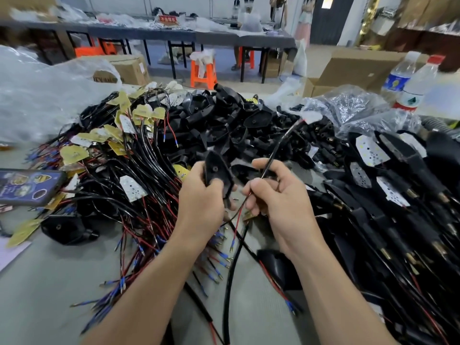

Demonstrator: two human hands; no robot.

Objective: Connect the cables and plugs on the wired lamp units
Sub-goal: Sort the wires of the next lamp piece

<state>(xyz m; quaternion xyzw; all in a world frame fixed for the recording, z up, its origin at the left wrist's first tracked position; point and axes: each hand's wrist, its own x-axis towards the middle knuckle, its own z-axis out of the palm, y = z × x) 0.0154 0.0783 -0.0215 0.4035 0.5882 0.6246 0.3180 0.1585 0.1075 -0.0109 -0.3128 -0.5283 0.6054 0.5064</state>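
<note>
The grey tabletop [49, 282] carries a big tangle of wired LED boards [119, 150] on the left, a heap of empty black housings [236, 120] behind, and what look like assembled lamp units [388, 195] stacked on the right. So a good batch seems done, with far more left. The left hand [201, 197] grips one black housing [217, 170] above the tabletop. Just beside it, the right hand [281, 195] pinches a black cable [278, 145] whose red and black leads hang free, not yet joined to the housing.
</note>
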